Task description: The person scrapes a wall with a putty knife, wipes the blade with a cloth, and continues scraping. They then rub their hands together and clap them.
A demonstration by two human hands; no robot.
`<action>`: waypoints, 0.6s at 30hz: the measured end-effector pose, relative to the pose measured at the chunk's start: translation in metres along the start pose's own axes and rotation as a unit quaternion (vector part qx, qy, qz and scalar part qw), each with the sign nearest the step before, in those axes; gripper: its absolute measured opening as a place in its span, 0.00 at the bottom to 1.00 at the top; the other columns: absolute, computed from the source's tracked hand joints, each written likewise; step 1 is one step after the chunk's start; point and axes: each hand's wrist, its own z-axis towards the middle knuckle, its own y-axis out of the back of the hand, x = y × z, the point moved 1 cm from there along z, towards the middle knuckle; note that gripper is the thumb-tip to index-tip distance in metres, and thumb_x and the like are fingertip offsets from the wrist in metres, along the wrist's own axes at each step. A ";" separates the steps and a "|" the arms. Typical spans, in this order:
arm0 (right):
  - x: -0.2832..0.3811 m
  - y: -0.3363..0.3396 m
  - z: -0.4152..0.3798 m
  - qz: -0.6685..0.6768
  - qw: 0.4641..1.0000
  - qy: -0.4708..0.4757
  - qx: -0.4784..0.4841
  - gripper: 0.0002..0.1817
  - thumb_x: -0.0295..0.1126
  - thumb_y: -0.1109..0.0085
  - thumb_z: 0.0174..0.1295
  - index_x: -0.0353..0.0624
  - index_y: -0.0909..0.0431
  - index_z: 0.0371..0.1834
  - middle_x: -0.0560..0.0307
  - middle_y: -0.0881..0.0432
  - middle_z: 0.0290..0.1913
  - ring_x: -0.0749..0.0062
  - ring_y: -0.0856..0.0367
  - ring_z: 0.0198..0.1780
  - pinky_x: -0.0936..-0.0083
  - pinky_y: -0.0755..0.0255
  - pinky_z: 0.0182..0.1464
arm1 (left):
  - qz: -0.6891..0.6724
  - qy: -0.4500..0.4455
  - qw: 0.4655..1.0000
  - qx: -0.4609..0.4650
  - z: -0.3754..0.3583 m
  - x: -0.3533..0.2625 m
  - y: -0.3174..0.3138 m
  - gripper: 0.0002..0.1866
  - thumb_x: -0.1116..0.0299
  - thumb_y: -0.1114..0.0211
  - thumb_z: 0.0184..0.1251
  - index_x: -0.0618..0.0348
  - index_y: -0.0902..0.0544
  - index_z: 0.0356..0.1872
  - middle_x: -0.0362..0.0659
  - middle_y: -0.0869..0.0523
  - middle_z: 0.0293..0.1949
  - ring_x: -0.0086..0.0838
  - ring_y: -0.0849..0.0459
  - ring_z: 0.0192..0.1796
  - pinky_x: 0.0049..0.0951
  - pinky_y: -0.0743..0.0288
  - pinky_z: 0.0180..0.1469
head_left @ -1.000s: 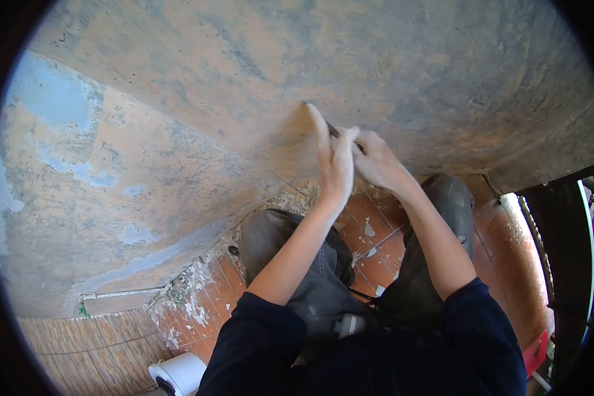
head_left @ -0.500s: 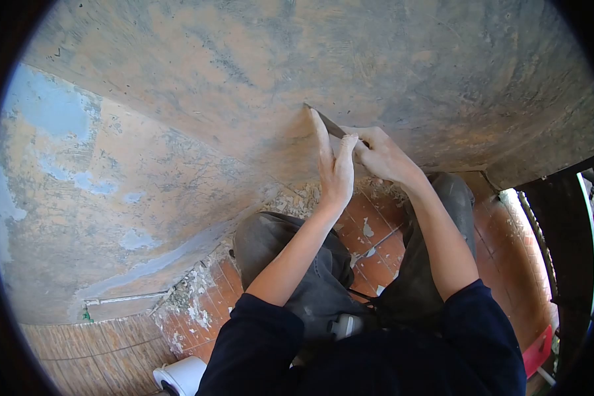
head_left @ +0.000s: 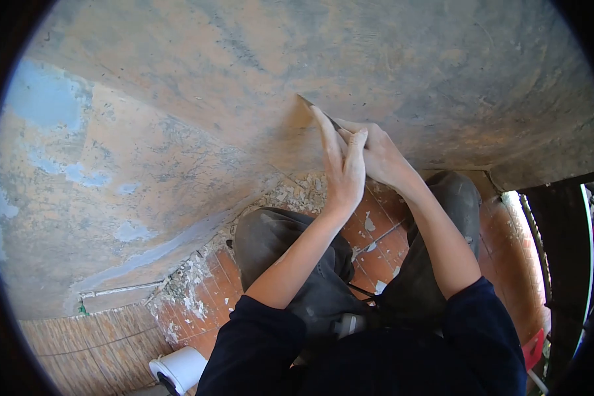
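Observation:
My right hand [head_left: 385, 160] is closed around the handle of a scraper, and its fingers hide most of that handle. Only a thin strip of the scraper's blade [head_left: 304, 101] shows, its tip against the mottled wall [head_left: 402, 59]. Beside it, my left hand [head_left: 343, 177] lies with straight fingers along the blade, pressing on it, and its thumb rests near the right hand's fingers. Both hands look dusty. The wall surface around the blade is patchy orange-beige and grey.
An adjoining wall [head_left: 171, 191] with pale blue patches meets this one at left. Paint flakes [head_left: 195, 280] litter the red tile floor [head_left: 218, 297] and the wall's foot. A white bucket [head_left: 185, 366] and a reed mat [head_left: 105, 336] lie lower left, a red object [head_left: 533, 350] lower right.
Both hands and the scraper have shifted slightly along the wall, blade tip toward the upper left. My left thumb has moved right, over the right hand's fingers. The view has shifted slightly.

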 end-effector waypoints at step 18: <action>-0.023 -0.021 0.011 -0.039 0.999 -0.018 -0.006 0.19 0.39 0.54 0.63 0.36 0.25 0.48 0.31 0.20 0.36 0.40 0.20 0.38 0.62 0.28 0.42 | 0.002 0.022 0.999 -0.029 0.008 0.005 0.004 0.43 0.59 0.52 0.68 0.68 0.69 0.70 0.58 0.63 0.73 0.39 0.61 0.75 0.32 0.65 0.73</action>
